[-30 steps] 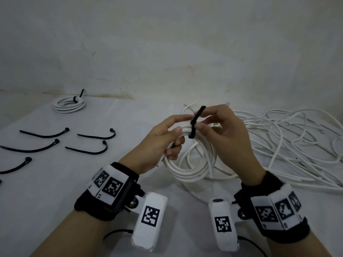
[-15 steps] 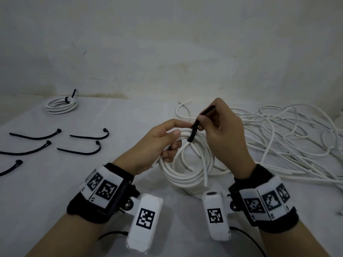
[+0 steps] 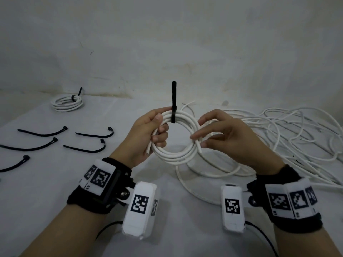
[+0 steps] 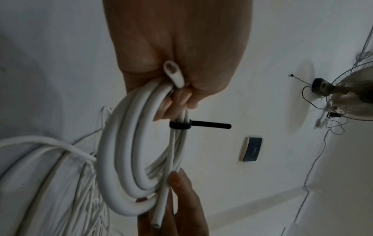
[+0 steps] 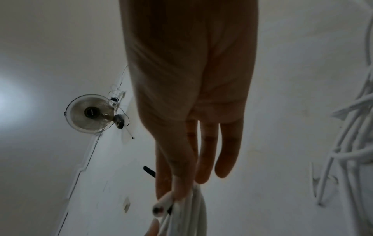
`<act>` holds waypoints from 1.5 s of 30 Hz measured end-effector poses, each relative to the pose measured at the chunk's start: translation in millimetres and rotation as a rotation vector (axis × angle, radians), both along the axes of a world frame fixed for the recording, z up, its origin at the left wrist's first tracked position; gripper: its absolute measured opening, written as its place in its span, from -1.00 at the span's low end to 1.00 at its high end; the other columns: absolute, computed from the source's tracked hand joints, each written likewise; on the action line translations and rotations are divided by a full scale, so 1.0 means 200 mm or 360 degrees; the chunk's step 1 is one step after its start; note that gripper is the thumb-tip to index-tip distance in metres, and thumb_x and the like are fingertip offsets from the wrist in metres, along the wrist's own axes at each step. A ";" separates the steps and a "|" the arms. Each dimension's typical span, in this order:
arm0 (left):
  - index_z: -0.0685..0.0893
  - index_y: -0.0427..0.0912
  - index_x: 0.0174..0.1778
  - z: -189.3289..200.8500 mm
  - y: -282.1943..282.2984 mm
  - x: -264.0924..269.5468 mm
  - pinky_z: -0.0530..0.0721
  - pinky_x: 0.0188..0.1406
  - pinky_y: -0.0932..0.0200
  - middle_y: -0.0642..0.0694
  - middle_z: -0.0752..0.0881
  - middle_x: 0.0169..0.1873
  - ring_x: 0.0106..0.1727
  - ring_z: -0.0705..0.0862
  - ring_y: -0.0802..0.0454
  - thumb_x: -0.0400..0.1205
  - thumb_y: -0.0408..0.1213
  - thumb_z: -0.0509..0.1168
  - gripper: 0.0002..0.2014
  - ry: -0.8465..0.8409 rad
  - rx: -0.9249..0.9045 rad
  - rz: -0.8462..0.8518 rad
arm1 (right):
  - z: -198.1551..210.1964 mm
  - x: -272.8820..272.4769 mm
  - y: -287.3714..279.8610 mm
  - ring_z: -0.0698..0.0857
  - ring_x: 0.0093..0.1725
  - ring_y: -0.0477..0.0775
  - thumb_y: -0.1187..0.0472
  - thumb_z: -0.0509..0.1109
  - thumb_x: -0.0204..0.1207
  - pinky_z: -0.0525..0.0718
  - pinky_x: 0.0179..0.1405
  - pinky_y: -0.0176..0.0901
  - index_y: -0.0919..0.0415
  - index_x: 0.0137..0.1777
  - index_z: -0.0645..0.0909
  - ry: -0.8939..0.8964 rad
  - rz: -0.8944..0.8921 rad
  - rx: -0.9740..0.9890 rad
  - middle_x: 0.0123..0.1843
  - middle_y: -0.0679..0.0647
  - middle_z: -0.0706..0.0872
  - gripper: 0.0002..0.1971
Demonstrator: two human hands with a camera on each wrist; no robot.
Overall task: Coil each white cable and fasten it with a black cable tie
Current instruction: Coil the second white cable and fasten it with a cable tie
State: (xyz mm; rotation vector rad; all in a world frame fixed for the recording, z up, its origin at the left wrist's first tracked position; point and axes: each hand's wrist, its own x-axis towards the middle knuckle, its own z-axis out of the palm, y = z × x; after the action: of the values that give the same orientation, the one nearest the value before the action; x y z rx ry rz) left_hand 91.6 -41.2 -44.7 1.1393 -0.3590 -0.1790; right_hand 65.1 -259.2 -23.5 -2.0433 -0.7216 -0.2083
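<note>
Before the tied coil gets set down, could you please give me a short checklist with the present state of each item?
1. Black cable tie wraps the round white cable coil: ok, its band circles every strand in the left wrist view.
2. Tie cinched snug: cannot tell; its tail stands straight up.
3. Left hand grips the coil beside the tie: ok.
4. Right hand supports the opposite side: ok, its straight fingers touch the strands.
5. Cable ends tucked: not ok, one cut end juts out by the right fingers.
6. Spare black ties at the table's left: ok, five show.
</note>
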 end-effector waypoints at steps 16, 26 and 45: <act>0.56 -0.22 0.29 0.01 -0.01 -0.01 0.33 -0.63 0.38 0.02 0.41 -0.50 -0.64 0.26 0.23 0.76 -0.36 -0.04 -0.69 0.0010 0.0049 -0.0003 | -0.05 0.01 0.07 0.50 0.05 -0.24 0.15 0.61 0.33 0.45 0.07 -0.53 -0.06 -0.08 0.74 -0.0257 -0.0147 -0.0447 0.11 -0.10 0.36 -0.81; 0.55 -0.22 0.33 0.02 -0.02 -0.02 0.35 -0.60 0.37 0.02 0.40 -0.48 -0.62 0.26 0.23 0.75 -0.35 -0.03 -0.67 -0.0089 0.0037 -0.0018 | -0.09 0.00 0.15 0.66 -0.11 0.02 0.20 0.57 0.36 0.64 -0.06 -0.10 0.14 -0.13 0.66 -0.0442 -0.0197 -0.0296 0.14 0.03 0.33 -0.84; 0.48 -0.21 0.45 0.00 -0.01 -0.01 0.59 -0.26 0.21 -0.06 0.58 -0.25 -0.36 0.54 0.13 0.59 -0.36 0.11 -0.54 -0.0057 -0.0160 -0.0468 | -0.08 0.02 0.25 0.41 -0.59 -0.07 0.14 0.16 0.70 0.55 -0.54 -0.23 0.28 -0.04 0.65 0.0658 -0.0057 0.1401 -0.45 0.08 0.49 -0.72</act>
State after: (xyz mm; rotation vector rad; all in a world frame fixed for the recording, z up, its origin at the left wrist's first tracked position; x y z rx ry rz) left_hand 89.2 -43.0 -45.5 0.9878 -0.5617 -0.3948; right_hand 68.2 -209.7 -40.2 -1.1946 -0.2499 -0.0891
